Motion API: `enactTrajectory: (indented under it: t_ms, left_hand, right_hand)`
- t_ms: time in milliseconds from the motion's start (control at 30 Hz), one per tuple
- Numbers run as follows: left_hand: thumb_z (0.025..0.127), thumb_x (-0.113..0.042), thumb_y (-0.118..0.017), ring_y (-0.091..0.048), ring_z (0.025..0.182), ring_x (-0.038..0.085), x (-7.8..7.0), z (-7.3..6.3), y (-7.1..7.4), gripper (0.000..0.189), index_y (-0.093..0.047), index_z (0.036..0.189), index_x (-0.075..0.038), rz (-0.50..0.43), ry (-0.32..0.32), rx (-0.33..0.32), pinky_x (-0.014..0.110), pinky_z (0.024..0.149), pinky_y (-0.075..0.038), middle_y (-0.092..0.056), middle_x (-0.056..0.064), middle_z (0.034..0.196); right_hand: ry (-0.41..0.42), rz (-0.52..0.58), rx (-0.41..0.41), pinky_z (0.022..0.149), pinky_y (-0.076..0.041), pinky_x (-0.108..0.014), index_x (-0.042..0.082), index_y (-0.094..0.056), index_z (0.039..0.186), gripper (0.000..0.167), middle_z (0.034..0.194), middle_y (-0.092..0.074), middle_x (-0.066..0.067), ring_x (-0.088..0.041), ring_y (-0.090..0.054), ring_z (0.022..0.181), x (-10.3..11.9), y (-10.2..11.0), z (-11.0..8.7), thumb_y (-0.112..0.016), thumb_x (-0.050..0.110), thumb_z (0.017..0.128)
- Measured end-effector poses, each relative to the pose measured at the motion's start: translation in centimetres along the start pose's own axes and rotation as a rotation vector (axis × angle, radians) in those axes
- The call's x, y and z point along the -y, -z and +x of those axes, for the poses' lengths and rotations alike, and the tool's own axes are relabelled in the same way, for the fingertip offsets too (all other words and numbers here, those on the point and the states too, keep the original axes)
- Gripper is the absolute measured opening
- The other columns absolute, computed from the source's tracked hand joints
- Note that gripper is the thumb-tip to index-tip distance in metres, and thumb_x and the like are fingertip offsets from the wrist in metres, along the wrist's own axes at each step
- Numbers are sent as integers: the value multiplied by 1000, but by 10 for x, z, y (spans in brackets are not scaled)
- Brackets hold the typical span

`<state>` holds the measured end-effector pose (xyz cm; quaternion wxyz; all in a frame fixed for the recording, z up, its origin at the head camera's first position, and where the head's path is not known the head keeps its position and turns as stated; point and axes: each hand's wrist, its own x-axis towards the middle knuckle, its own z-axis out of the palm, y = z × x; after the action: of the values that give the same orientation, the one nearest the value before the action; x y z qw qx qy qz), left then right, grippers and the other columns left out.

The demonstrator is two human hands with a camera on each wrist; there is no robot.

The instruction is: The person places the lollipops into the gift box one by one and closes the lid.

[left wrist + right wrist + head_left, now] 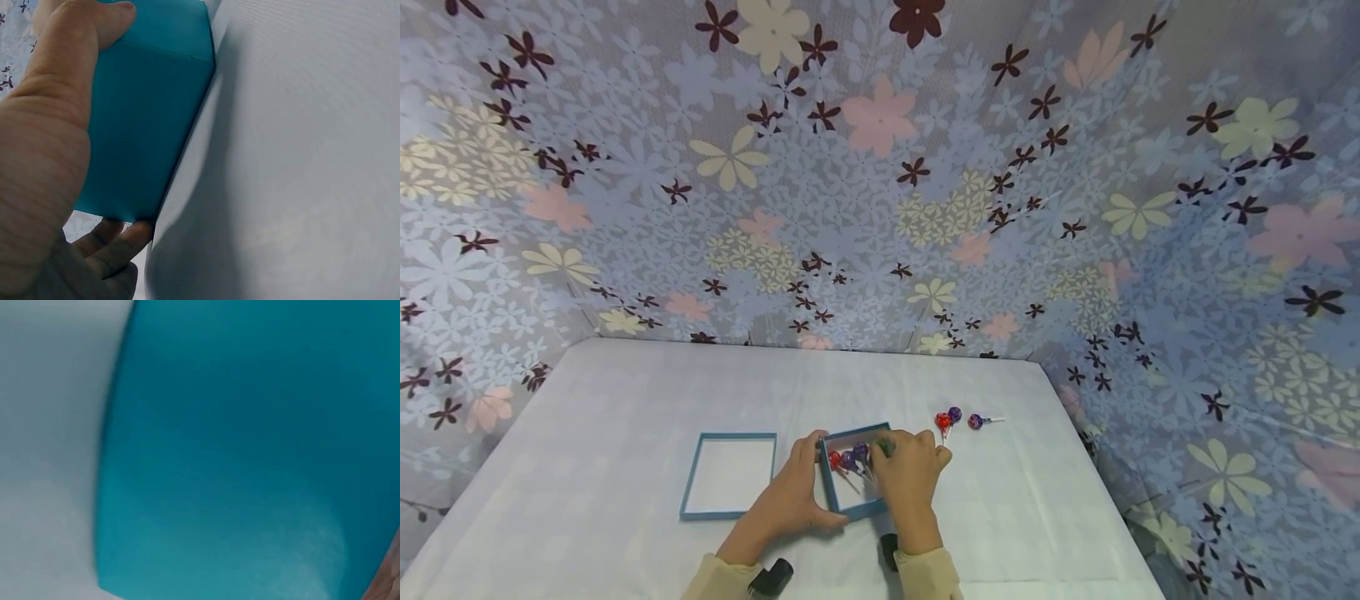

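A teal box (865,508) with a white inside stands at the middle of the table. My left hand (793,492) grips its left side, thumb at the near corner and fingers at the far one; the left wrist view shows this hand round the teal wall (144,125). Inside lie a red lollipop (835,459) and purple lollipops (848,459), sticks toward me. Over the box's right part, my right hand (912,475) pinches a green lollipop (886,447), its stick mostly hidden. The right wrist view is mostly filled by the box's side (219,456).
A shallow teal-edged lid (730,477) lies left of the box, white inside facing up. Right of the box on the white tablecloth (1015,517) are a red lollipop (943,422) and two purple ones (975,422). Flowered cloth (850,208) hangs behind the table.
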<state>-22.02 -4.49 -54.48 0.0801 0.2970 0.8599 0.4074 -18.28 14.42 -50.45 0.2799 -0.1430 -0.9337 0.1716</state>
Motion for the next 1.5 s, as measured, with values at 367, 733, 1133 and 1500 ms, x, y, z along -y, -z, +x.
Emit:
enactTrajectory:
  t_ms: [367, 733, 1133, 1500]
  left_hand:
    - [55, -50, -96, -49, 127, 31, -1, -1, 0, 135, -18, 156, -7, -22, 18, 4, 51, 108, -45, -40, 17, 140]
    - [56, -51, -95, -47, 131, 33, -4, -2, 1, 135, -17, 156, -7, -34, 40, 22, 53, 110, -42, -38, 19, 141]
    - [57, -51, -95, -47, 131, 32, -5, -1, 2, 134, -17, 156, -8, -34, 49, 31, 53, 110, -43, -38, 17, 141]
    - [57, -53, -94, -45, 134, 33, -3, 0, 0, 134, -15, 157, -9, -18, 62, 41, 52, 112, -41, -37, 18, 143]
  right_hand:
    - [-98, 77, -72, 75, -26, -51, 19, -82, 96, 22, 83, -76, -6, -28, -51, 82, -21, 3, 22, -86, 32, 78]
    - [-242, -45, -98, 81, -31, -57, 11, -81, 100, 24, 95, -76, -14, -41, -57, 94, -65, 3, 46, -84, 24, 79]
    - [-286, -86, -83, 79, -32, -57, 12, -82, 96, 20, 92, -76, -14, -42, -57, 91, -88, -11, 55, -83, 22, 79]
    - [-378, -71, 11, 86, -30, -58, 10, -80, 103, 25, 99, -76, -14, -42, -56, 95, -97, -15, 63, -80, 25, 83]
